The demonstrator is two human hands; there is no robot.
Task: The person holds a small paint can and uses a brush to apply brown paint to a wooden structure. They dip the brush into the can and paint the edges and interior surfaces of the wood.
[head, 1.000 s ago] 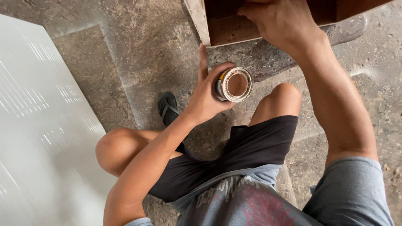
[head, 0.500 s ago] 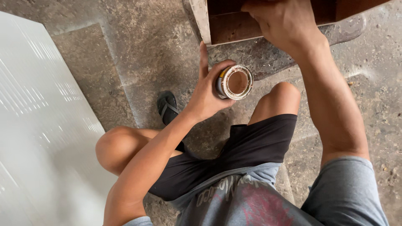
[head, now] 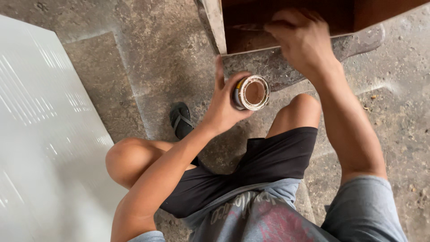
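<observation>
Left hand (head: 224,105) fingers hold open tin (head: 251,92) — right hand (head: 301,38) blurred, grip unclear, against wooden box (head: 286,18).

right hand (head: 302,38) slid lower inside the wooden box (head: 286,22) — now blurred, tin (head: 252,92) barely shifted

The left hand (head: 224,105) sits at the frame's centre, fingers (head: 218,71) curled in a grip, index pointing up, forearm running to the lower left. The right hand (head: 302,42) reaches to the upper right, slightly blurred, knuckles bent, arm extended.
</observation>
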